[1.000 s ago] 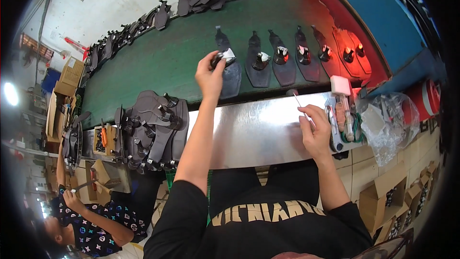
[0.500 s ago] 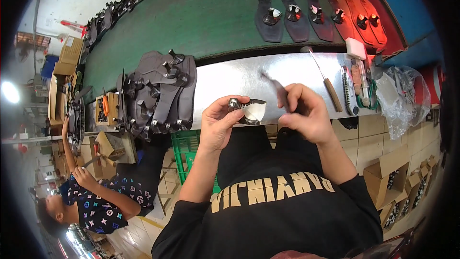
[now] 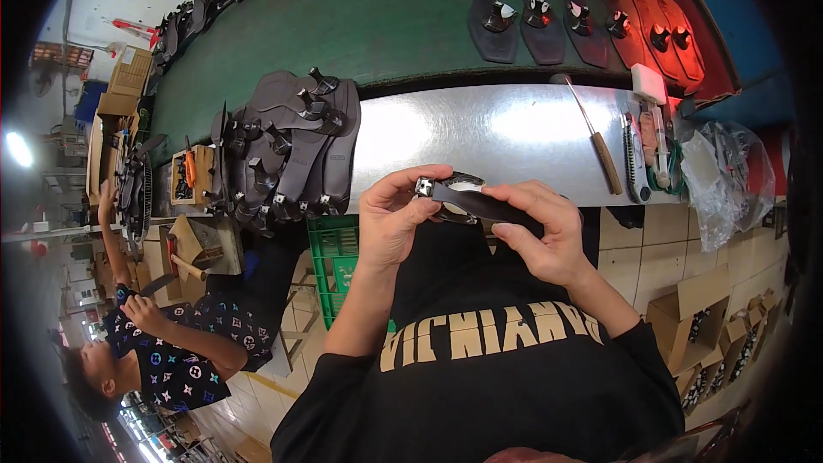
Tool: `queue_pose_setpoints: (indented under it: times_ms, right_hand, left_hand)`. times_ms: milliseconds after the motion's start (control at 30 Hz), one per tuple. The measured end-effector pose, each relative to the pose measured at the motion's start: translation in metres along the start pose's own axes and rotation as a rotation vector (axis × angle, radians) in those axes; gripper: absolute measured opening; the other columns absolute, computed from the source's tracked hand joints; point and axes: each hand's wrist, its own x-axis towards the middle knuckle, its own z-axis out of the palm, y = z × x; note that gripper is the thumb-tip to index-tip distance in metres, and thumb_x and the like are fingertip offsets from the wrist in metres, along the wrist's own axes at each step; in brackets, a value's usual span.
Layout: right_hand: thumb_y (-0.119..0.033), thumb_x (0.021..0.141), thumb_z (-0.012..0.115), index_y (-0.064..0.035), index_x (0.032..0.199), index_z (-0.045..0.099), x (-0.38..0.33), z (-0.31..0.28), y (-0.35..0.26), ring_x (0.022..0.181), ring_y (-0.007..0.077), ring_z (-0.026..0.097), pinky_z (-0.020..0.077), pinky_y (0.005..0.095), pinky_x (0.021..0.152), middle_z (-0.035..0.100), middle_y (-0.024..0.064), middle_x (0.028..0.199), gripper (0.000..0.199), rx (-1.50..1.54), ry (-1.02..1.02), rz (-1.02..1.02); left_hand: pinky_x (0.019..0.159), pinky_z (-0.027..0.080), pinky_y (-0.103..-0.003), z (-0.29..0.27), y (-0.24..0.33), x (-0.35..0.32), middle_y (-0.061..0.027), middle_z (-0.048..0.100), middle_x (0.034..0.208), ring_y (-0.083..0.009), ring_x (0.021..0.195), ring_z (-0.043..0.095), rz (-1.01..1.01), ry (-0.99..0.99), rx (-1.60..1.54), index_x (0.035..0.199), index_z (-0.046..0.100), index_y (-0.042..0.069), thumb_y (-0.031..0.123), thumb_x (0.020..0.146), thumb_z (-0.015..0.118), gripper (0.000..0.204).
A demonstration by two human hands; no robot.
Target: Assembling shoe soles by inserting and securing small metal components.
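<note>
My left hand [image 3: 396,214] grips a glossy black heel piece [image 3: 426,188] between thumb and fingers, its silvery end toward the palm. White lining shows inside the piece. A dark, flat shoe sole [image 3: 506,210] is pinched in my right hand [image 3: 549,231], and its narrow end lies over the heel piece. The sole's other end is hidden by my right fingers. Both hands are in front of my body, at the near edge of the metal worktop [image 3: 403,141]. Left of them, on the worktop, is a pile of dark soles with black heels [image 3: 291,150].
Several soles with heels [image 3: 538,21] lie in a row on the green belt [image 3: 386,17]. At right are a wooden-handled tool [image 3: 604,159], a cutter [image 3: 636,163] and a plastic bag [image 3: 729,171]. A co-worker [image 3: 171,351] is at left; a green crate [image 3: 333,261] stands below.
My right hand has moved left and brought the sole onto the heel piece, covering much of its white lining. My left hand keeps its hold. The view has shifted slightly.
</note>
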Motion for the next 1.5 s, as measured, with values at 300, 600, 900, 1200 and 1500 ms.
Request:
queue_pose_setpoints:
  times_ms: [300,600,900,1200,1500]
  right_hand:
    - [0.000,0.075,0.068,0.0000,0.112,0.066,0.000,-0.003,-0.001,0.081,0.0230,0.064,0.0481,0.0312,0.074,0.069,0.0127,0.095,0.037,-0.016,-0.020,0.018]
    - [0.000,0.076,0.068,-0.0009,0.112,0.066,-0.001,-0.004,0.001,0.078,0.0223,0.062,0.0476,0.0314,0.072,0.068,0.0117,0.091,0.037,-0.038,-0.027,0.013]
    - [-0.001,0.073,0.069,-0.0029,0.111,0.066,0.002,-0.009,-0.005,0.072,0.0245,0.060,0.0473,0.0322,0.066,0.065,0.0109,0.084,0.038,-0.165,-0.066,-0.048]
    - [-0.001,0.070,0.072,-0.0031,0.111,0.067,0.005,-0.012,-0.010,0.072,0.0246,0.061,0.0469,0.0336,0.063,0.064,0.0099,0.083,0.042,-0.313,-0.102,-0.113]
    - [-0.007,0.068,0.075,-0.0034,0.108,0.065,0.007,-0.008,-0.005,0.072,0.0245,0.057,0.0461,0.0355,0.064,0.057,0.0073,0.080,0.042,-0.399,-0.094,-0.182]
  left_hand:
    - [0.071,0.058,-0.025,0.000,0.000,0.000,-0.0188,0.066,0.114,-0.0159,0.090,0.068,-0.030,0.002,0.008,0.112,0.064,-0.005,-0.006,0.078,0.069,0.034]
    - [0.072,0.057,-0.024,0.000,-0.003,0.000,-0.0181,0.065,0.114,-0.0150,0.091,0.066,-0.014,-0.001,0.062,0.110,0.066,-0.005,-0.007,0.076,0.070,0.035]
    - [0.079,0.056,-0.027,-0.006,-0.008,-0.001,-0.0243,0.063,0.117,-0.0239,0.101,0.065,0.125,-0.078,0.154,0.111,0.067,-0.005,-0.010,0.075,0.069,0.036]
    - [0.080,0.055,-0.027,-0.010,-0.005,0.000,-0.0316,0.058,0.123,-0.0266,0.104,0.065,0.113,-0.196,0.233,0.111,0.068,-0.004,-0.015,0.073,0.067,0.040]
    - [0.086,0.053,-0.027,-0.011,-0.002,0.006,-0.0285,0.060,0.123,-0.0257,0.106,0.065,0.117,-0.314,0.289,0.109,0.069,-0.005,-0.018,0.069,0.062,0.043]
